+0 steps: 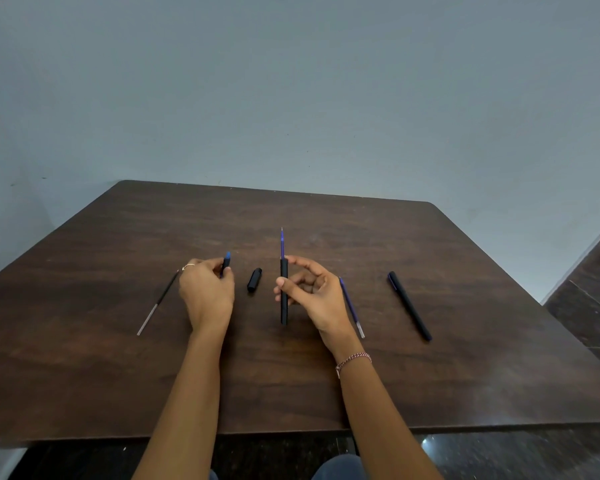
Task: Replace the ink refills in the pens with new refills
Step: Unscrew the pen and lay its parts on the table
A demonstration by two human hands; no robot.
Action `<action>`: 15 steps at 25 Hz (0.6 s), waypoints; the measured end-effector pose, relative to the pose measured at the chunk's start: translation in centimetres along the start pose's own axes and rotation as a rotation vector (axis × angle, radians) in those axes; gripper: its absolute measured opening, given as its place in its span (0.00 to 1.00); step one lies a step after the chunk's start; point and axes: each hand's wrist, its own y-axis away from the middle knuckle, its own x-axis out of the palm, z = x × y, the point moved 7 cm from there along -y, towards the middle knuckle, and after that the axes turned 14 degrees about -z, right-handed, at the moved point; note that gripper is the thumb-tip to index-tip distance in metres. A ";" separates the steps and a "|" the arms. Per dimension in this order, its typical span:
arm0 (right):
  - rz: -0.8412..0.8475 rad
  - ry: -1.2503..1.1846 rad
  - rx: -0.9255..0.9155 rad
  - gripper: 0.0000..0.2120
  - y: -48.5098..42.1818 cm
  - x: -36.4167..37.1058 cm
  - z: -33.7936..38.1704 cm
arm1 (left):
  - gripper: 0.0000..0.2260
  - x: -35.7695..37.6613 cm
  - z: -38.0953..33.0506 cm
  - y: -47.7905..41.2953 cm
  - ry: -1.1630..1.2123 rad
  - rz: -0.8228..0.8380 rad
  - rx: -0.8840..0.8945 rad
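Observation:
My right hand (312,292) holds a black pen barrel (284,299) upright above the table, with a blue refill (282,244) sticking out of its top, tip up. My left hand (207,292) grips a small black pen piece with a blue end (226,263). A black pen cap (254,279) lies on the table between my hands. Left of my left hand lies a dark refill with a clear end (156,306). A blue refill (352,308) rests just right of my right hand, and a whole black pen (409,305) lies further right.
The dark wooden table (118,375) stands against a grey-blue wall. Its front edge runs just above my knees. A dark tiled floor (589,299) shows at the right.

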 end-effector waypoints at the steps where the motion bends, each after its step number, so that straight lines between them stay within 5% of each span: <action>1: -0.005 0.000 -0.001 0.16 0.0 0.0 0.0 | 0.10 0.3 0.1 0.1 -0.056 0.032 0.022; 5: 0.002 0.017 -0.006 0.16 0.0 0.1 0.0 | 0.08 0.8 0.5 0.3 -0.125 0.109 0.001; 12: -0.023 0.009 -0.004 0.17 -0.1 -0.1 0.0 | 0.24 0.1 0.5 0.3 -0.032 0.031 -0.024; 15: -0.028 -0.009 0.000 0.17 -0.2 -0.2 -0.1 | 0.17 -0.8 -0.7 0.0 0.170 -0.088 0.043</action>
